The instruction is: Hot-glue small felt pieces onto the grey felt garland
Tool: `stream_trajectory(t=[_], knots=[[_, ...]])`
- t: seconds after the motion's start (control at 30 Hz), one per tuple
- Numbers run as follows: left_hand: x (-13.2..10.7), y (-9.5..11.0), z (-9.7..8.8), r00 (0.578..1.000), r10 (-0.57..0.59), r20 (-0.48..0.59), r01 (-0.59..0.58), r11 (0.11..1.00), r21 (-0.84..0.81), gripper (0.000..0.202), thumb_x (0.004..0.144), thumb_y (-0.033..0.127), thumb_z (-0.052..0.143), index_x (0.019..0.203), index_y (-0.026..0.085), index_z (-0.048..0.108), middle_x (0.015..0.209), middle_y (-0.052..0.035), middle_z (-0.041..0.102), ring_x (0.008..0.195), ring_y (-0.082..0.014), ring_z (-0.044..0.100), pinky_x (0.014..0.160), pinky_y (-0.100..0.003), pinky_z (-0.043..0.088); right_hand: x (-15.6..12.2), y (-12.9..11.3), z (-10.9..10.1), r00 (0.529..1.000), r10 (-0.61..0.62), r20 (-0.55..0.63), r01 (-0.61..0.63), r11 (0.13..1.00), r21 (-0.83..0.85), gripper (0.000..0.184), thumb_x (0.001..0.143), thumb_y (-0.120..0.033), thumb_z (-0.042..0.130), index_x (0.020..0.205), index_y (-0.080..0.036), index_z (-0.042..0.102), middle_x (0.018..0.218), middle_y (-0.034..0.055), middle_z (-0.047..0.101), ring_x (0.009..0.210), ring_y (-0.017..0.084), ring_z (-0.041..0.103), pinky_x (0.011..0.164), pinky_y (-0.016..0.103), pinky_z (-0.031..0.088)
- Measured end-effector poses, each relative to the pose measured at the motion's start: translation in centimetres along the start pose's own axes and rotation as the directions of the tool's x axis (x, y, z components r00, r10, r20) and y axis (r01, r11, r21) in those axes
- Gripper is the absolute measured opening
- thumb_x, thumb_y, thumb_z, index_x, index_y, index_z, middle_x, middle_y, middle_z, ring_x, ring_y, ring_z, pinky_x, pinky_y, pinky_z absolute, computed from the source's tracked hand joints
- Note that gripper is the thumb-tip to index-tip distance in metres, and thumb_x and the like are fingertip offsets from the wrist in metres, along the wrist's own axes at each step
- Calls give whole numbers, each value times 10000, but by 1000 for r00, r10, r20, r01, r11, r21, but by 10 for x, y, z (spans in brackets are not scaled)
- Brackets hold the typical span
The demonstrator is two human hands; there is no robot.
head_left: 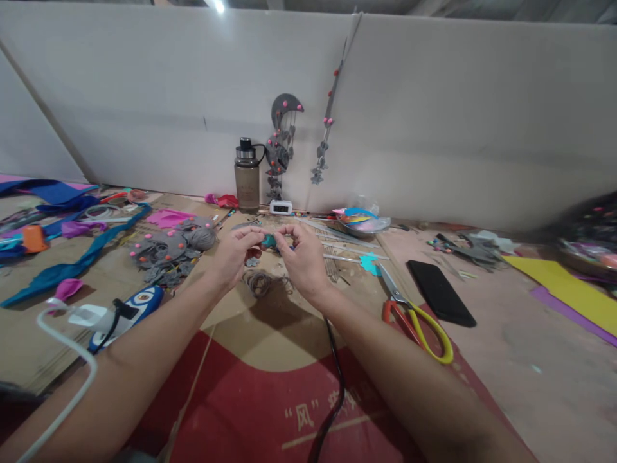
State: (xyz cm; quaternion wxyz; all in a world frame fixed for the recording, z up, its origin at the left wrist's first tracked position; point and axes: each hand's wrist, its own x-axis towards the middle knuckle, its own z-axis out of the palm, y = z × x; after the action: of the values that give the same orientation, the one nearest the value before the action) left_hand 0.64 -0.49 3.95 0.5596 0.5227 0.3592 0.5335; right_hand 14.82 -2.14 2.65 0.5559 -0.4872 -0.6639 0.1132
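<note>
My left hand (240,252) and my right hand (303,258) meet over the middle of the cardboard, thumbs and fingertips pinched. Between them is a small teal piece (268,241), which looks like felt; both hands grip it, and its shape is mostly covered by my fingers. Just below my hands lies a loose coil of grey-brown cord (259,283). A small grey flower-shaped piece (251,262) sits by my left fingers. To the right of my right hand rests a turquoise flower-like cutout (370,263), close to the tips of the scissors (398,292).
A black phone (441,292) lies right of the scissors. A bottle (247,177) and a small digital clock (281,207) stand at the back wall. Grey felt pieces with pompoms (161,249) lie left, near a power strip (128,315). A black cable (339,373) crosses the cardboard.
</note>
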Motion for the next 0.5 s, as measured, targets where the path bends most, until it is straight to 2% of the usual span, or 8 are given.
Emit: stream_trajectory(t=[0.13, 0.5], knots=[[0, 0, 1, 1000, -24, 6, 24, 1000, 12, 201, 629, 303, 711, 754, 149, 681, 678, -10, 581, 578, -95, 500, 540, -220, 379, 0, 1, 1, 1000, 27, 7, -27, 1000, 9, 171, 857, -343, 523, 842, -198, 614, 847, 32, 613, 782, 161, 530, 710, 285, 387], [3, -7, -3, 997, 82, 10, -83, 975, 207, 192, 663, 335, 714, 707, 151, 689, 642, 3, 583, 539, -75, 436, 527, -220, 326, -2, 1, 2, 999, 14, 40, -14, 1000, 0, 174, 864, -350, 515, 832, -203, 602, 828, 23, 597, 758, 153, 519, 696, 282, 376]])
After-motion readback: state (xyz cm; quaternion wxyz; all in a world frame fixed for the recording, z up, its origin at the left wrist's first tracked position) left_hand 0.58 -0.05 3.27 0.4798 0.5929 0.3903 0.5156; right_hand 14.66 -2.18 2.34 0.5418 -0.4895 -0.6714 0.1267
